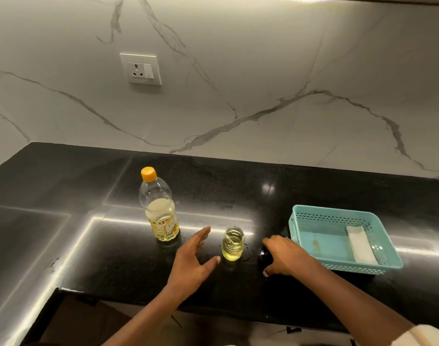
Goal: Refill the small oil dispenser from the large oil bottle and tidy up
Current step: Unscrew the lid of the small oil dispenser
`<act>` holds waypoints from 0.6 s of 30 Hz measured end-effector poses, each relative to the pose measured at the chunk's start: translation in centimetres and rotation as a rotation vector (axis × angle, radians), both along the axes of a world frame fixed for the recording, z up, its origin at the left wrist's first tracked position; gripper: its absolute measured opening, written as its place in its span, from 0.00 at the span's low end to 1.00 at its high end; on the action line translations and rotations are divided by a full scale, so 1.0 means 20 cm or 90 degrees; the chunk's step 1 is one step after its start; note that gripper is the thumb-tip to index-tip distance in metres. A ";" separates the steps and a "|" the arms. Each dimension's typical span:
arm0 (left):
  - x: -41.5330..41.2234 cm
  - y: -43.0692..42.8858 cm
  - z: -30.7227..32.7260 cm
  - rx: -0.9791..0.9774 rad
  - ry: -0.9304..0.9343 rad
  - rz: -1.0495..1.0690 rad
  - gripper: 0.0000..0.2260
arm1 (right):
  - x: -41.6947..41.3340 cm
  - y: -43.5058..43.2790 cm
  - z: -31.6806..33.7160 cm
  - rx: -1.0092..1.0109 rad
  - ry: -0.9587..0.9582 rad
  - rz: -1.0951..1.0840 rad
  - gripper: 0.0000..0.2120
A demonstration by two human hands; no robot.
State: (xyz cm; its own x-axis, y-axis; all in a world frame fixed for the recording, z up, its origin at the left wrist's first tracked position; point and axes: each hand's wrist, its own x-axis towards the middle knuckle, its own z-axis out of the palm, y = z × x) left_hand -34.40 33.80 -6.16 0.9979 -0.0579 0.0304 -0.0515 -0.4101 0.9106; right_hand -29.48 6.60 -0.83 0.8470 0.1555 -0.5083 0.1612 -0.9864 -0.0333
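Note:
The large oil bottle (160, 208) stands upright on the black counter with its orange cap on and is about half full. To its right stands the small glass dispenser (233, 243), uncapped, with yellow oil in it. My left hand (192, 262) is spread flat just left of the dispenser, its thumb tip nearly at the glass. My right hand (285, 255) curls round a black cap (264, 257) that rests on the counter right of the dispenser.
A teal perforated basket (323, 245) sits at the right with a folded white cloth (360, 243) inside. The counter's front edge (213, 309) runs just below my hands. A wall socket (141, 69) is on the marble backsplash.

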 end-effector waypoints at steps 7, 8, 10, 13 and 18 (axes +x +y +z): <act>-0.01 0.35 0.45 0.084 -0.284 0.342 0.20 | 0.26 0.27 0.62 0.077 -0.006 0.111 0.34; 0.04 0.39 0.48 0.095 -0.297 0.380 0.22 | 0.30 0.36 0.72 0.151 -0.033 0.133 0.30; 0.15 0.46 0.53 0.091 -0.275 0.404 0.31 | 0.34 0.60 0.89 0.298 -0.083 0.166 0.26; 0.28 0.49 0.58 0.075 -0.193 0.354 0.37 | 0.39 0.95 1.01 0.384 -0.185 0.227 0.20; 0.33 0.41 0.63 0.008 -0.152 0.349 0.14 | 0.44 1.28 1.03 0.315 -0.274 0.297 0.20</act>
